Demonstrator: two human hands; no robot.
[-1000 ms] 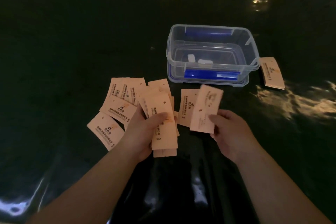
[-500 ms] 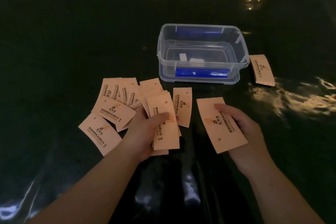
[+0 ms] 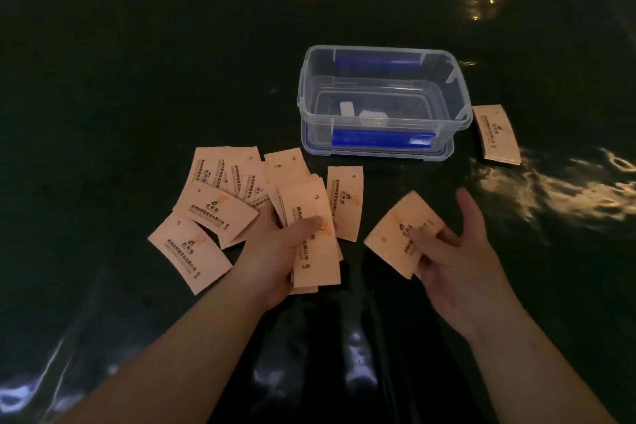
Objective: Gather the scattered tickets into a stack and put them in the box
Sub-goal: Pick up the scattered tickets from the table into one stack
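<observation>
Dark glossy table cover (image 3: 137,79) fills the view, dim light, glare at right. Clear plastic box (image 3: 383,100) sits open at far centre on its blue-clipped lid; no tickets in it that I can see, only two small pale bits I can't identify.

Loose tickets (image 3: 220,203) fan out near-left of the box, overlapping. One single ticket (image 3: 344,201) lies between the hands. A small pile (image 3: 497,134) rests just right of the box.

My left hand (image 3: 278,258) grips the growing stack (image 3: 311,237), thumb pressed across its face. My right hand (image 3: 454,262) pinches one ticket (image 3: 399,231) by its near edge, other fingers spread.

Step in hand, I judge: gathering, roughly midway. Next move calls for laying this ticket square on the stack, then reaching for the single between the hands.
</observation>
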